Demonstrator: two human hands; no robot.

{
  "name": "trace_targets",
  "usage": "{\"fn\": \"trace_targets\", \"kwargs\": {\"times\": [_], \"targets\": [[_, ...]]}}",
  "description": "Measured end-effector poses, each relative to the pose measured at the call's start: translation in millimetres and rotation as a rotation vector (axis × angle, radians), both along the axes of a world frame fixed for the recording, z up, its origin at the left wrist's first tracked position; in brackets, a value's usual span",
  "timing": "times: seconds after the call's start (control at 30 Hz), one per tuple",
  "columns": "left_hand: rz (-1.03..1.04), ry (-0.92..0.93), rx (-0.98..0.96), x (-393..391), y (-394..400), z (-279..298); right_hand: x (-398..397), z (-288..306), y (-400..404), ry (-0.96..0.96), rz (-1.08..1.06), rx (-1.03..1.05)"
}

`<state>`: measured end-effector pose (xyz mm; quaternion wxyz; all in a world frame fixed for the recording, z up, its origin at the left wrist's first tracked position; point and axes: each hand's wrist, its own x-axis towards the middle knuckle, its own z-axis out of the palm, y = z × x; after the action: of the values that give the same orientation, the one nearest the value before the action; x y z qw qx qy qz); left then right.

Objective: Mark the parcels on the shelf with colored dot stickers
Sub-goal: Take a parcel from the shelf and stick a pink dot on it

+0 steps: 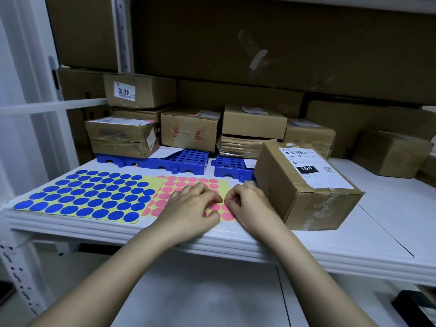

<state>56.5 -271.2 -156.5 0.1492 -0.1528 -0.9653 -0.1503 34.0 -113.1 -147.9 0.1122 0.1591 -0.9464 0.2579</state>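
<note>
Your two arms come into view now, both bare from the bottom edge right up to the wrist, with no sleeve showing on either. Your left hand (188,208) is bare: no glove, ring or watch. Your right hand (250,204) is the same, uncovered, with short nails just visible at the fingertips.

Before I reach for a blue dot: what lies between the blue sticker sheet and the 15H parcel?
In the head view, the pink sticker sheet, with both hands on it: left hand, right hand.
</note>
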Motion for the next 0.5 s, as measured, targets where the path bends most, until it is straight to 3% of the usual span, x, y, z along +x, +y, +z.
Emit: {"fn": "trace_targets", "kwargs": {"times": [0.5], "targets": [[0.016, 0.040, 0.006, 4.7, 1.9, -1.0, -2.1, -3.3, 1.5, 0.021, 0.040, -0.004]]}}
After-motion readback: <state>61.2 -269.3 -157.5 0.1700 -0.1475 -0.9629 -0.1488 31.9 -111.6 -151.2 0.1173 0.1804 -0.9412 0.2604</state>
